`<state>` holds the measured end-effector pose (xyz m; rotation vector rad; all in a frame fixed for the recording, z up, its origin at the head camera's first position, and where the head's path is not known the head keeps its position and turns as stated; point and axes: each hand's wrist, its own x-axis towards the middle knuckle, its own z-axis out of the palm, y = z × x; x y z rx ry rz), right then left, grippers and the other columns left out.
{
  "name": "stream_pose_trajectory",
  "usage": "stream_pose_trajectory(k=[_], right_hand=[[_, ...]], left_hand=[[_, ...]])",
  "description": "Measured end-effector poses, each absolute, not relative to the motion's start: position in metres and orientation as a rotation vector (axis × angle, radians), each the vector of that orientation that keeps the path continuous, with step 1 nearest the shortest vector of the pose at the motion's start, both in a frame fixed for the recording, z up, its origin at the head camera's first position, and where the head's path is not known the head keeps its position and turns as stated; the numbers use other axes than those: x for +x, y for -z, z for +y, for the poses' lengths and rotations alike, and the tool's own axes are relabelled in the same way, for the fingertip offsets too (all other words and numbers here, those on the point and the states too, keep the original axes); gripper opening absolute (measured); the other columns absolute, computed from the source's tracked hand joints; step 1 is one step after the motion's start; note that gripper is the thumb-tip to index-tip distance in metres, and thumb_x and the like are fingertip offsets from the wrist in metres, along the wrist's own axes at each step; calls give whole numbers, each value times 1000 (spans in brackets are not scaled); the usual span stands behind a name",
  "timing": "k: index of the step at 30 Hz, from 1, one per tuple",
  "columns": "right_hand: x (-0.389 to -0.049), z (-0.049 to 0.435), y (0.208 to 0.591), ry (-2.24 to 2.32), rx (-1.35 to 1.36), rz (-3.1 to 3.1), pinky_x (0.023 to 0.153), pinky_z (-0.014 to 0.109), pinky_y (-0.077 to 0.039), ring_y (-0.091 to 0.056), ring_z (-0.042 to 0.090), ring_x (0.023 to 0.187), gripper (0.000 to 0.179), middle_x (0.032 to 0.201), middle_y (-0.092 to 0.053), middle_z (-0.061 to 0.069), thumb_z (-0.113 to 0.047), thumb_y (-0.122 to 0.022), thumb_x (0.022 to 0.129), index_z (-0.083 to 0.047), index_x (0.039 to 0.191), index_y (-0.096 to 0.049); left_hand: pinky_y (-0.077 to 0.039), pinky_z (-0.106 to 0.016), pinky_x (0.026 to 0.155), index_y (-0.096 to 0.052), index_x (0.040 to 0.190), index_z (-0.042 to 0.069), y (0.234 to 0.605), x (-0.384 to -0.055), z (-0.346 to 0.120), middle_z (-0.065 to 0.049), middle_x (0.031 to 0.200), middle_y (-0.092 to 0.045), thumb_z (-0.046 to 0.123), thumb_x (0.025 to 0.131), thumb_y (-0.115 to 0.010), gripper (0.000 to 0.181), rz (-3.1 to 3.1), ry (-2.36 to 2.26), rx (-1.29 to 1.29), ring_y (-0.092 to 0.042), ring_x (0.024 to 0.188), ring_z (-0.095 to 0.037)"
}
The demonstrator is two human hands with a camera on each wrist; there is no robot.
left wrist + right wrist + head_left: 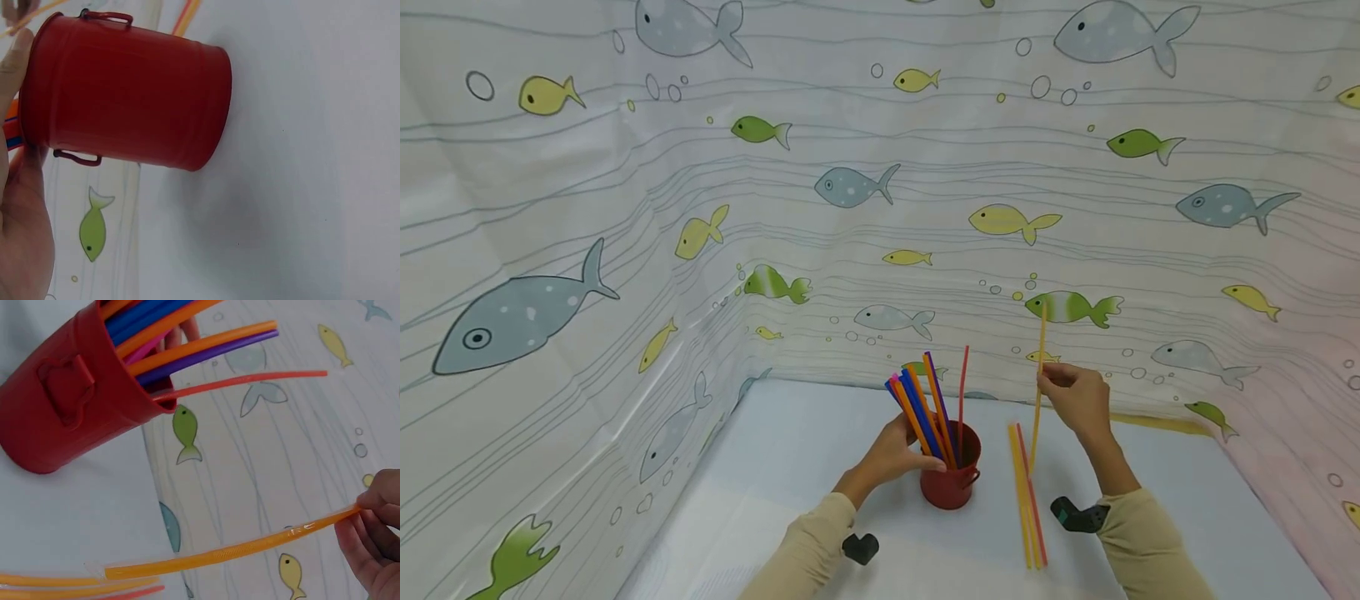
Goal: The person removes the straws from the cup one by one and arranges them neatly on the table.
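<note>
Pinching ylw-orange straw (231,552), R grip (1078,396)

Texts, labels, brands, numbers and signs — none is legible in any view. Red bucket (137,94), straws (919,408) and fish-patterned backdrop (925,167) bear no readable wording; black wrist devices (1078,515) likewise show none.
</note>
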<state>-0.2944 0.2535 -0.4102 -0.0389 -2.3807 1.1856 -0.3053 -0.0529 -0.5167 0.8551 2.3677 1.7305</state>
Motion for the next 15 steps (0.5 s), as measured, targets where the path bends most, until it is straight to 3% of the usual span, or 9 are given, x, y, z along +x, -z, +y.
stream_pose_trajectory(k=[6,15], right_hand=[[-299,261,445,-1167,-71,-2513,57,18,-51,-71,26,77,26,92,-72,19,-9,-70,86,7,107,-71],[-299,270,483,-1127,-102,-2764,58,31,-51,-69,18,66,26,77,-72,10,-11,-68,84,8,101,-72]], left_hand=[[-41,-29,104,-46,134,14,515,-305,-53,4,125,-59,19,75,-86,71,2382,-1717,823,-55,121,-10],[-41,-29,104,-47,134,14,514,-305,-53,4,126,-59,19,75,-86,71,2390,-1705,814,-55,121,-10]])
